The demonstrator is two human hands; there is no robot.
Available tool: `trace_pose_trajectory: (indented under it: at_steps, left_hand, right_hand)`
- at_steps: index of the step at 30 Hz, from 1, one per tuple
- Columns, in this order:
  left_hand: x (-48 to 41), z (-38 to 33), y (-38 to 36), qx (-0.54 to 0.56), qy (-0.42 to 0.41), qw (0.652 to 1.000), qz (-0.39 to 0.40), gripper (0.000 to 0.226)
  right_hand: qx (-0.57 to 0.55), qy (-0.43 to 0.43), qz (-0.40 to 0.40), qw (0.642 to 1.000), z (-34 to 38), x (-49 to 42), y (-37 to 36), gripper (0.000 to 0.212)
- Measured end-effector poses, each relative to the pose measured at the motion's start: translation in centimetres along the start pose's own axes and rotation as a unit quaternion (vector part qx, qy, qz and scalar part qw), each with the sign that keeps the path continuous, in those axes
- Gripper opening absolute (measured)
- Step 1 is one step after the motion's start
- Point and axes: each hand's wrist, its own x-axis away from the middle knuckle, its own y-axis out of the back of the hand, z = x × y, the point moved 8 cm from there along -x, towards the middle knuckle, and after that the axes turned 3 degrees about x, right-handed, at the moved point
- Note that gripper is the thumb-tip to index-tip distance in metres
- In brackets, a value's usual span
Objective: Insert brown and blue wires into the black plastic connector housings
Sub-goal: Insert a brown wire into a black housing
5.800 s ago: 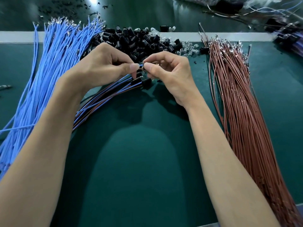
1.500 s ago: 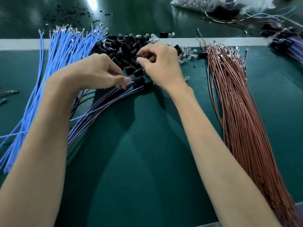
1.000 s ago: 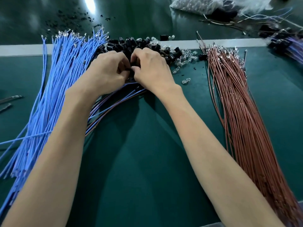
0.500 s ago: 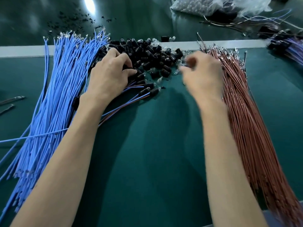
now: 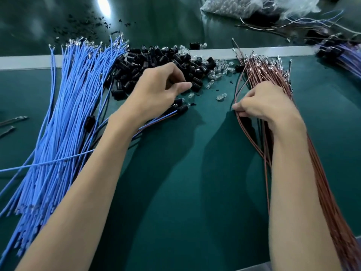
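Looks like the pick-up step for a fresh unit. The left hand (image 5: pixel 156 89) reaches into the black housings (image 5: pixel 156 59) piled at 12 o'clock, grip pinching toward one, can't tell if it's got it. The right hand (image 5: pixel 261 104) at 2 o'clock pinches a strand off the brown wires (image 5: pixel 273 75). The blue wires (image 5: pixel 68 114) lie at 9 o'clock on the counter (image 5: pixel 195 192). Next up, I'd guess: bring the terminal to a housing and line it up.
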Motion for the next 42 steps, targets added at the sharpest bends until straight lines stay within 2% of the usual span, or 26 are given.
trace_pose_trajectory:
  at_steps: [2, 4, 5, 7, 10, 13, 16, 18, 19, 21, 23, 24, 26, 27, 30, 33, 35, 38, 42]
  left_hand:
    - [0.3, -0.7, -1.1, 0.044, 0.015, 0.997, 0.058, 0.011]
    - [0.9, -1.6, -2.3, 0.103, 0.027, 0.986, 0.126, 0.008]
    - [1.3, -2.3, -2.8, 0.147, 0.03, 0.976, 0.159, 0.006]
    - [2.0, -3.7, -3.9, 0.227, 0.023, 0.95, 0.216, 0.009]
    - [3.0, -5.3, -5.3, 0.281, 0.003, 0.916, 0.285, 0.008]
    - [3.6, -5.7, -5.4, 0.29, -0.006, 0.898, 0.331, 0.01]
    - [3.2, -4.3, -4.1, 0.263, 0.016, 0.909, 0.322, 0.019]
    - [2.7, -3.2, -3.2, 0.244, 0.037, 0.924, 0.292, 0.023]
    - [2.5, -2.8, -2.8, 0.24, 0.045, 0.93, 0.276, 0.026]
    - [2.3, -2.1, -2.4, 0.247, 0.061, 0.935, 0.249, 0.025]
    - [2.2, -1.5, -2.2, 0.252, 0.071, 0.936, 0.237, 0.023]
    - [2.2, -1.2, -2.1, 0.251, 0.076, 0.936, 0.236, 0.024]
    - [2.3, -0.4, -1.3, 0.247, 0.088, 0.937, 0.233, 0.025]
    - [2.2, 0.1, -0.7, 0.246, 0.091, 0.938, 0.226, 0.023]
    - [1.7, 1.7, 1.5, 0.244, 0.102, 0.948, 0.178, 0.017]
    - [1.5, 3.0, 2.6, 0.221, 0.115, 0.957, 0.151, 0.019]
    - [1.7, 3.4, 2.6, 0.217, 0.122, 0.955, 0.162, 0.02]
    - [1.9, 3.7, 2.7, 0.193, 0.122, 0.957, 0.18, 0.027]
    - [1.7, 3.4, 2.5, 0.172, 0.114, 0.964, 0.167, 0.033]
  right_hand:
    - [-0.04, 0.024, -0.018, 0.999, 0.4, 0.1, 0.4, 0.01]
    - [-0.139, 0.059, -0.087, 0.985, 1.0, 0.6, 1.5, 0.02]
    - [-0.22, 0.077, -0.123, 0.965, 1.4, 1.0, 2.3, 0.021]
    - [-0.402, 0.107, -0.162, 0.895, 2.2, 1.4, 3.7, 0.015]
    - [-0.594, 0.145, -0.13, 0.781, 4.3, 1.5, 4.2, 0.014]
    - [-0.659, 0.139, -0.111, 0.731, 5.9, 1.0, 3.5, 0.017]
    - [-0.694, 0.124, -0.119, 0.699, 6.6, 0.2, 2.4, 0.011]
    - [-0.685, 0.151, -0.057, 0.71, 7.8, -0.1, 0.9, 0.005]
    - [-0.653, 0.177, 0.0, 0.736, 8.8, 0.0, -0.3, 0.005]
    - [-0.555, 0.234, 0.122, 0.789, 10.5, 0.9, -3.3, 0.013]
    - [-0.497, 0.283, 0.18, 0.8, 11.5, 1.8, -5.3, 0.024]
    - [-0.486, 0.298, 0.16, 0.806, 11.7, 1.9, -5.4, 0.028]
    - [-0.477, 0.306, 0.071, 0.821, 11.2, 1.4, -4.9, 0.034]
    - [-0.496, 0.297, 0.043, 0.815, 10.9, 1.0, -4.8, 0.035]
    - [-0.598, 0.263, 0.044, 0.756, 9.8, 0.2, -5.0, 0.032]
    - [-0.637, 0.269, 0.07, 0.719, 9.6, 0.2, -5.2, 0.015]
    - [-0.646, 0.286, 0.086, 0.702, 9.7, 0.5, -5.2, 0.014]
    - [-0.636, 0.304, 0.089, 0.704, 9.7, 0.9, -5.1, 0.017]
    - [-0.592, 0.331, 0.055, 0.733, 9.9, 1.5, -4.8, 0.016]
